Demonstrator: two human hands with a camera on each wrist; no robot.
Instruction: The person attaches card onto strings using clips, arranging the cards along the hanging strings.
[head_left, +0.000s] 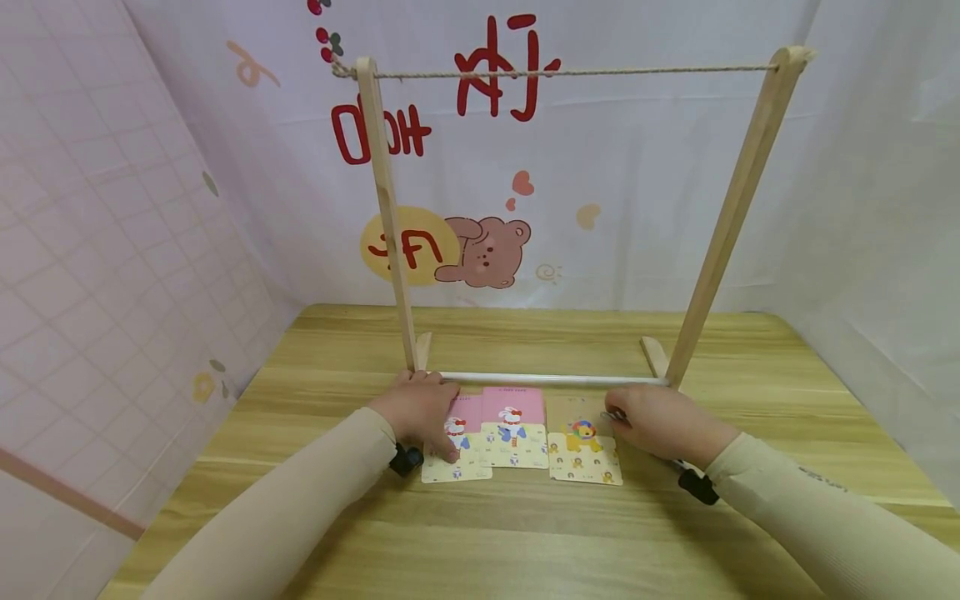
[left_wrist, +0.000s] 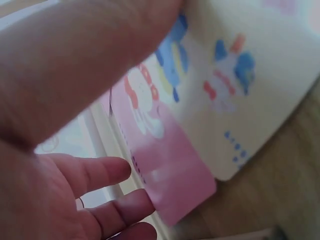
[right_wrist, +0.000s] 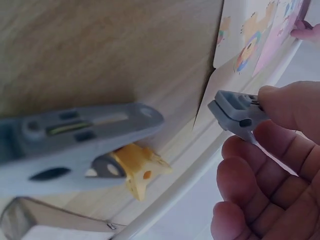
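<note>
In the head view, three cartoon cards lie side by side on the wooden table: a pink-and-cream rabbit card [head_left: 459,467] at left, a similar rabbit card [head_left: 513,442] in the middle, and a tan-and-cream lion card [head_left: 585,457] at right. My left hand [head_left: 420,408] spreads over the left card, thumb across its face and fingertips by its pink top edge. Beside the lion card, my right hand [head_left: 663,421] pinches a grey plastic clothespin [right_wrist: 237,110] between thumb and forefinger. Its other fingers curl loosely.
A wooden frame with a string [head_left: 577,72] across its top stands behind the cards, with a white bar [head_left: 547,380] low down. Close to the right wrist camera is another grey clip [right_wrist: 80,145] with a yellow star-shaped piece [right_wrist: 140,167]. A printed cloth hangs behind.
</note>
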